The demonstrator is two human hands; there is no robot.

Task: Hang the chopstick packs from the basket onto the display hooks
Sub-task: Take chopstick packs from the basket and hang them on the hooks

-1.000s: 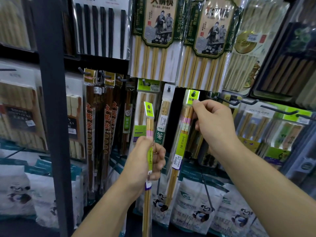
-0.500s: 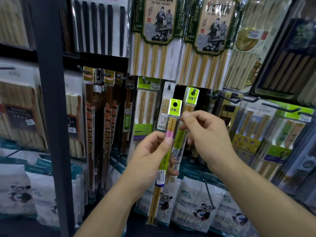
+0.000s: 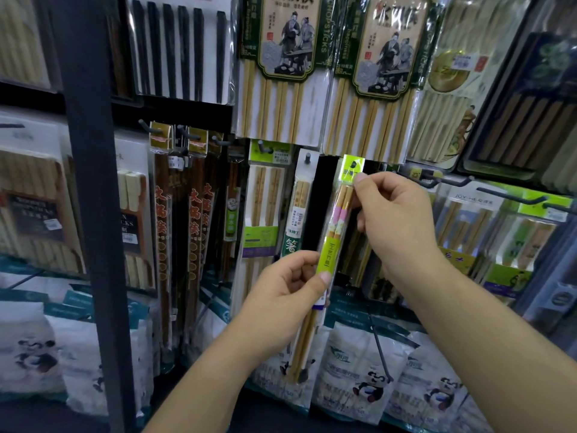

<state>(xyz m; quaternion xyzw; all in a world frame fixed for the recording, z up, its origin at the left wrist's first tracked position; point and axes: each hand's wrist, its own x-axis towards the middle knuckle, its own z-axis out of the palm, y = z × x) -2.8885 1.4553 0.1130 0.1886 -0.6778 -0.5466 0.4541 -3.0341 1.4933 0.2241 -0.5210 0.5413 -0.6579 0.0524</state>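
A slim clear chopstick pack [image 3: 334, 232] with a lime-green header and pink bands stands almost upright in front of the display. My left hand [image 3: 284, 295] grips its lower middle at the green label. My right hand [image 3: 393, 220] pinches the pack's top just under the green header [image 3: 353, 165]. The header's hole lies over the dark gap between hanging packs, where a hook is hidden behind it. The basket is out of view.
Packs hang on hooks all around: a white-carded pack [image 3: 301, 207] just left, dark red packs [image 3: 162, 220] further left, big green-carded packs [image 3: 281, 67] above. Bare black hooks [image 3: 443, 182] stick out on the right. A dark upright post [image 3: 90, 214] stands left. Panda bags [image 3: 368, 379] below.
Both hands have raised the pack up and to the right, bringing its green header to the hook position. The right hand moved from the pack on the hook to the held pack's top.
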